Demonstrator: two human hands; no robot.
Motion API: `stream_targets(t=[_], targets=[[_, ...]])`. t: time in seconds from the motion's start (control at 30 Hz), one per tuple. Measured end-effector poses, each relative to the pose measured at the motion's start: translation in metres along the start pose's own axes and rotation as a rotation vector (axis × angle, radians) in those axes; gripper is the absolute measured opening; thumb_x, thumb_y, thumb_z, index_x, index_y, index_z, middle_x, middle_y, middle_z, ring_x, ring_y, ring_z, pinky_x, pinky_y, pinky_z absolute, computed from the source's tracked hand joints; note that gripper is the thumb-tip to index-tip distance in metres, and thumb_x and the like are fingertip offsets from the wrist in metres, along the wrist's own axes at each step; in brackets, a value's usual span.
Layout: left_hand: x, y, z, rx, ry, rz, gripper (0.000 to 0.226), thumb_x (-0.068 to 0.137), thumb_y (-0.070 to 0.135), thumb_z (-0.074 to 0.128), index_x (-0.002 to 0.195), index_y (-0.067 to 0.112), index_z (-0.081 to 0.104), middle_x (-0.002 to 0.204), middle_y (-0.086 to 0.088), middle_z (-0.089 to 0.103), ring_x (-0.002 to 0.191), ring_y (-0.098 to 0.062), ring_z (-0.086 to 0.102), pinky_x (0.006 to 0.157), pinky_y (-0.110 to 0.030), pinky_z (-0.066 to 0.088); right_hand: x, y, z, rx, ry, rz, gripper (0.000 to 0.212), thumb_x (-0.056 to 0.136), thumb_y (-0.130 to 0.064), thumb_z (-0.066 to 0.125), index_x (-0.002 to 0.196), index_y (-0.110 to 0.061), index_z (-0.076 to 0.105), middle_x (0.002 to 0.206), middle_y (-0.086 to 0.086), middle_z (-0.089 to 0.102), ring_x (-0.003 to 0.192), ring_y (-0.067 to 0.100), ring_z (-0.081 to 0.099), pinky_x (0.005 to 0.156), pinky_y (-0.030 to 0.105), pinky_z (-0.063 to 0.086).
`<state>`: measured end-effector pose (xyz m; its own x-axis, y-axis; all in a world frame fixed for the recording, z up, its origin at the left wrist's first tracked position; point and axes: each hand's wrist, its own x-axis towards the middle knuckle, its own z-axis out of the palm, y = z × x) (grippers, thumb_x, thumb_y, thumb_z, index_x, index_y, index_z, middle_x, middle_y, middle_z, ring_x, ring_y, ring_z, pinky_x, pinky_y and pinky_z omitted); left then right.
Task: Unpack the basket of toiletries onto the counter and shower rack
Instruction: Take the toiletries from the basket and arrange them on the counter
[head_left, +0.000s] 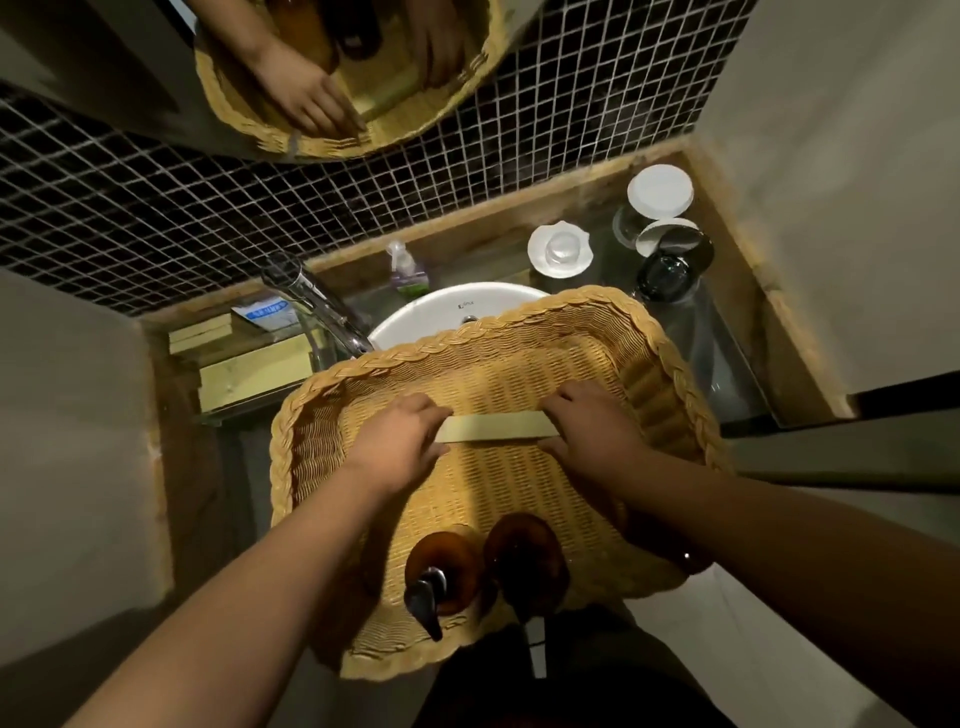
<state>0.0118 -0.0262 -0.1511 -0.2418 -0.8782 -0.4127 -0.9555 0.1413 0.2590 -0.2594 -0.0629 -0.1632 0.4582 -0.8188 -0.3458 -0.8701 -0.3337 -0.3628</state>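
The basket (519, 338) is woven and bumpy. The two brown bottles (447, 566) look shiny and smooth. The tap (317, 301) is shiny metal.

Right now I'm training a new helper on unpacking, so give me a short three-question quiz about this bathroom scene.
1. True or false: both hands are on the long pale box inside the wicker basket.
2. How many amber pump bottles stand in the basket?
3. Where does the basket sit? A) on the floor B) over the white sink C) on a shower rack

Key:
1. True: the left hand and right hand each hold one end.
2. Two: one amber pump bottle beside the other.
3. B
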Motion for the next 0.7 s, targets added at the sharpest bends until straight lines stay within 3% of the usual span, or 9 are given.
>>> stream_targets(t=[0.1,0.23,0.3,0.47,0.57,0.7], targets=[[-0.021,-0.008,0.007,-0.106,0.045,-0.049,0.047,0.092,0.048,0.061,0.135,0.028,0.056,0.124,0.008,0.058,0.115,-0.016,0.053,0.092,-0.033,0.049,0.008,-0.01,-0.004,0.089,-0.01,0.006,0.036,0.079,-0.037,0.078,0.104,-0.039,0.052,0.102,-0.016,0.053,0.103,0.014,0.05,0.081,0.033,0.044],[-0.035,-0.009,0.01,-0.191,0.148,-0.114,0.018,0.089,0.03,0.067,0.106,0.029,0.059,0.108,0.01,0.06,0.103,-0.014,0.058,0.085,-0.037,0.054,0.016,-0.018,-0.006,0.178,-0.035,-0.045,0.05,0.066,-0.037,0.087,0.082,-0.042,0.039,0.094,-0.022,0.043,0.091,0.004,0.043,0.065,0.022,0.035],[-0.04,-0.011,0.013,-0.2,0.187,-0.149,0.023,0.085,0.027,0.071,0.104,0.027,0.058,0.109,0.009,0.056,0.101,-0.015,0.057,0.082,-0.037,0.054,0.015,-0.016,-0.005,0.163,-0.062,-0.099,0.05,0.064,-0.046,0.087,0.085,-0.041,0.042,0.1,-0.022,0.042,0.094,0.004,0.04,0.067,0.021,0.035],[-0.052,-0.01,0.02,-0.225,0.18,-0.169,0.043,0.074,0.052,0.076,0.1,0.029,0.053,0.105,0.015,0.051,0.093,-0.007,0.049,0.074,-0.03,0.052,0.008,-0.01,-0.004,0.05,-0.126,-0.138,0.049,0.074,-0.061,0.075,0.11,-0.039,0.05,0.116,-0.014,0.048,0.109,0.01,0.04,0.081,0.028,0.039],[-0.052,-0.01,0.024,-0.234,0.152,-0.213,0.037,0.079,0.047,0.074,0.101,0.028,0.052,0.102,0.011,0.056,0.092,-0.011,0.053,0.076,-0.037,0.056,0.007,-0.009,-0.004,0.011,-0.116,-0.137,0.061,0.082,-0.057,0.069,0.134,-0.032,0.049,0.128,-0.009,0.053,0.118,0.014,0.041,0.092,0.032,0.042],[-0.048,-0.007,0.025,-0.261,0.097,-0.232,0.039,0.08,0.041,0.075,0.11,0.034,0.051,0.107,0.01,0.06,0.098,-0.014,0.057,0.078,-0.038,0.056,0.006,-0.011,0.0,-0.032,-0.095,-0.149,0.059,0.086,-0.054,0.065,0.138,-0.031,0.05,0.125,-0.007,0.055,0.116,0.014,0.04,0.089,0.031,0.04]])
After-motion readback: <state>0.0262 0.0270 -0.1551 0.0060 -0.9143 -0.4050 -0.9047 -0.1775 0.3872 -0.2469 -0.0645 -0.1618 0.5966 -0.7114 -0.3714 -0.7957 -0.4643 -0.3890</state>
